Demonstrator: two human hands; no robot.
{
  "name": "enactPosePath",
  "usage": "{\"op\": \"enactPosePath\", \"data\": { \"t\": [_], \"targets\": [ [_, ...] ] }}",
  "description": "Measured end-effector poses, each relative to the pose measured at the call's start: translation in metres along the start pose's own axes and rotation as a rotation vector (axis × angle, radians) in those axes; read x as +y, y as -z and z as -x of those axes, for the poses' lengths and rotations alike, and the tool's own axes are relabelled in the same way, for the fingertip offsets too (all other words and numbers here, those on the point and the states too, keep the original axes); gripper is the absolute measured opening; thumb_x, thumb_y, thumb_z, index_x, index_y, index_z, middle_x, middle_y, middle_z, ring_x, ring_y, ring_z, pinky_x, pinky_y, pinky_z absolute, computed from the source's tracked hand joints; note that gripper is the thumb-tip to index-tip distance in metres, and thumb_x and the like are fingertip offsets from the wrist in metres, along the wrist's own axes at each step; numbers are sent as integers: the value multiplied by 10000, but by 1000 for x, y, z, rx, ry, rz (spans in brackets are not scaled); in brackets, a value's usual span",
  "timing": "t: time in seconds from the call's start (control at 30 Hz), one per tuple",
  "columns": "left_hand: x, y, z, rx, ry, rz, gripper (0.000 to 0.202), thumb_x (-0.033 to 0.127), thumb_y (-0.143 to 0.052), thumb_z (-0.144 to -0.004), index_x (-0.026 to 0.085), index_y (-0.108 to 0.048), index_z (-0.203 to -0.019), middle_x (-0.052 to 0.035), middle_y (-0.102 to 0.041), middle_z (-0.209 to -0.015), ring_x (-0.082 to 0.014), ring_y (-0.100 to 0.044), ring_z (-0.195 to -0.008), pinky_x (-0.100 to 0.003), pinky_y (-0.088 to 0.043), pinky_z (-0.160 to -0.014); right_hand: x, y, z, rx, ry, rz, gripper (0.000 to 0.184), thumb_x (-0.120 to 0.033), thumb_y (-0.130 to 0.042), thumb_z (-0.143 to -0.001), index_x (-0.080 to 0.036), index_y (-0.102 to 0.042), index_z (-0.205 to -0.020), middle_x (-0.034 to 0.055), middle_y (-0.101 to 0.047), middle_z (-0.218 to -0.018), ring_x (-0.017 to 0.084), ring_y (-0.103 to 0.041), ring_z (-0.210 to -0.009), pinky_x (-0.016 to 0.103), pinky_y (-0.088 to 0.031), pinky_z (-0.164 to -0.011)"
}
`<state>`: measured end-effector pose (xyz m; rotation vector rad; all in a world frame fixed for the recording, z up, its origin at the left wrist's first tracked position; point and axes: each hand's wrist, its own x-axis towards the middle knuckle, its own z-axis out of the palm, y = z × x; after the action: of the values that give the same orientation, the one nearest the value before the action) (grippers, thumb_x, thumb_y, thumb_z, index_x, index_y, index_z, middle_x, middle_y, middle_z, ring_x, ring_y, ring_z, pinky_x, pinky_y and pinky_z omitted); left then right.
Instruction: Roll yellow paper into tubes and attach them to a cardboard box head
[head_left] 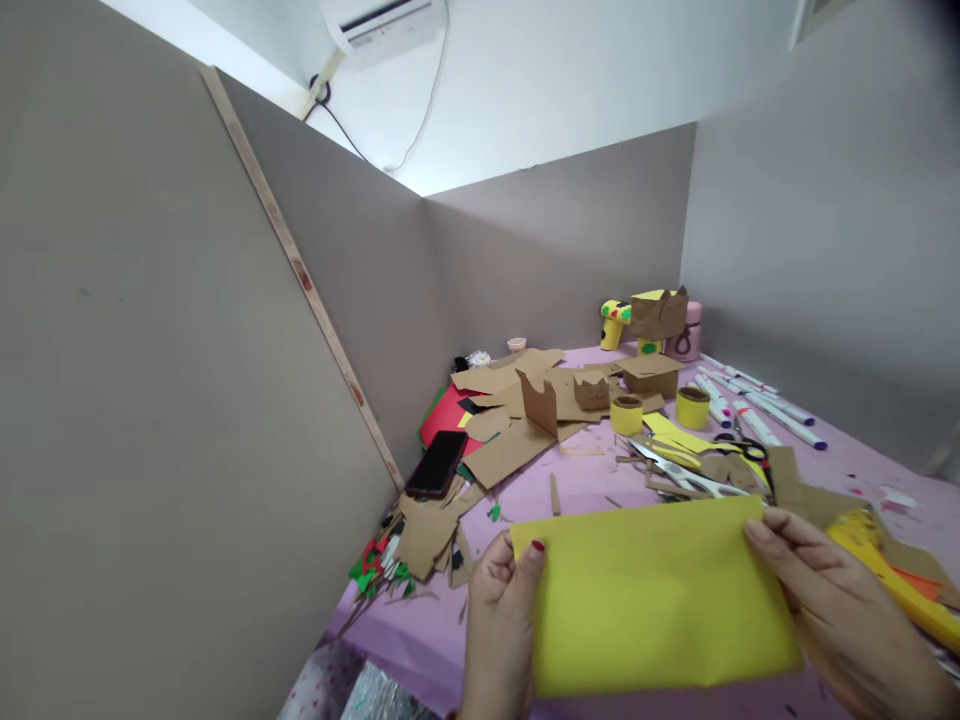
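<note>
I hold a yellow sheet of paper [652, 595] flat in front of me, above the pink-covered table [585, 480]. My left hand [499, 620] pinches its left edge, thumb on top near the upper corner. My right hand [840, 600] grips the right edge, fingers curled over the upper right corner. The sheet hides the table under it.
Brown cardboard scraps [525, 400] are piled behind the sheet, with a dark phone [437, 464] at the left, scissors [679, 470], yellow tape rolls [626, 414], markers [757, 405] and small cardboard models [656, 320] at the back. Grey partition walls [187, 400] close in left, back and right.
</note>
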<state>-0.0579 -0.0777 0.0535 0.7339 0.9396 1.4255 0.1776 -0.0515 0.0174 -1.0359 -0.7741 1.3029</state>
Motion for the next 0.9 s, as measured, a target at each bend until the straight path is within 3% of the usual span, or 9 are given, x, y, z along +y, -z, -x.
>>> {"op": "enactPosePath", "data": {
  "t": [0.17, 0.33, 0.5, 0.63, 0.77, 0.83, 0.9],
  "targets": [
    [6, 4, -1, 22, -54, -36, 567, 300, -748, -703, 256, -487, -1205, 10, -694, -720, -142, -659, -621, -231, -478, -617, -1, -1, 0, -28, -80, -102, 286, -386, -745, -690, -299, -554, -884, -4, -747, -817, 271, -713, -735, 342, -591, -605],
    [10, 14, -4, -50, -61, -115, 373, 314, -731, -719, 243, -530, -1025, 37, -649, -679, -117, -623, -584, -195, -444, -566, -7, -9, 4, -74, -95, -149, 266, -361, -719, -735, -274, -557, -927, 1, -731, -785, 227, -698, -680, 309, -554, -578],
    [9, 22, -17, -42, 16, -150, 432, 315, -724, -709, 232, -463, -1044, 17, -662, -706, -130, -632, -557, -210, -445, -545, -8, -13, 3, -117, -91, -16, 184, -345, -680, -769, -219, -554, -815, -28, -666, -663, 152, -628, -562, 254, -479, -544],
    [-9, 38, -47, -57, 94, -288, 461, 307, -726, -656, 222, -448, -1013, 37, -654, -650, -153, -633, -538, -244, -461, -548, 18, -4, -12, -136, 20, 341, 196, -343, -602, -785, -194, -503, -705, -62, -537, -575, 109, -502, -501, 223, -379, -499],
    [-30, 52, -74, -45, 137, -380, 402, 256, -726, -589, 187, -496, -910, 45, -633, -595, -137, -595, -474, -228, -433, -492, 48, 6, -28, -131, 35, 464, 202, -314, -594, -733, -196, -468, -629, -67, -470, -544, 108, -425, -491, 224, -294, -470],
    [-34, 56, -81, -50, 141, -420, 404, 228, -720, -583, 163, -536, -937, 41, -637, -613, -123, -587, -482, -213, -419, -484, 54, 9, -32, -125, 55, 501, 145, -300, -576, -731, -193, -493, -679, -70, -461, -552, 111, -411, -499, 226, -282, -477],
    [-34, 57, -84, -63, 155, -447, 437, 222, -714, -587, 141, -563, -989, 25, -651, -651, -131, -607, -526, -221, -434, -508, 54, 9, -34, -119, 65, 525, 146, -299, -538, -746, -189, -526, -842, -85, -434, -554, 117, -400, -497, 229, -280, -482]
  ]
}}
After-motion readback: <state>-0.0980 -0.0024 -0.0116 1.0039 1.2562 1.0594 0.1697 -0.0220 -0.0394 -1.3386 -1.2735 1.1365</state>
